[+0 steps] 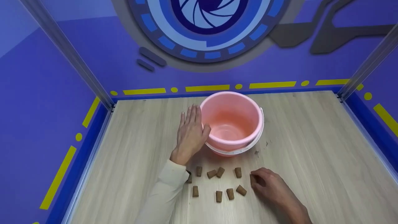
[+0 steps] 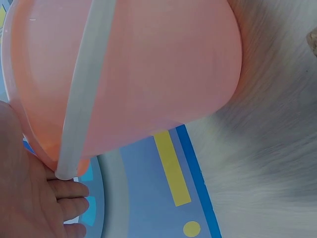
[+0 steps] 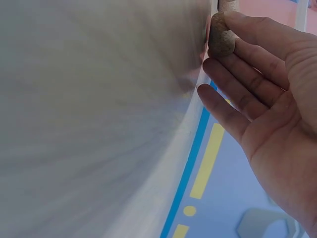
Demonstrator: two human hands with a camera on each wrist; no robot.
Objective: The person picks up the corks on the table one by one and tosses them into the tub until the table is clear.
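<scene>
A pink bucket (image 1: 228, 141) with a white handle (image 1: 259, 137) stands upright on the table. My left hand (image 1: 192, 133) lies against its left side at the rim, fingers straight along the outside and thumb at the edge. In the left wrist view those fingers (image 2: 69, 205) extend past the handle's end. My right hand (image 1: 273, 185) is low over the table, right of the loose corks. It pinches a brown cork (image 3: 222, 37) between thumb and fingertips, as the right wrist view shows; the other fingers are spread.
Several tapered corks, among them one cork (image 1: 230, 193) near the front, lie scattered before the bucket. Another cork (image 1: 189, 177) is partly hidden by the left sleeve (image 1: 169, 186). Blue printed walls (image 1: 174, 74) bound the wooden table (image 1: 140, 133) at the back and sides.
</scene>
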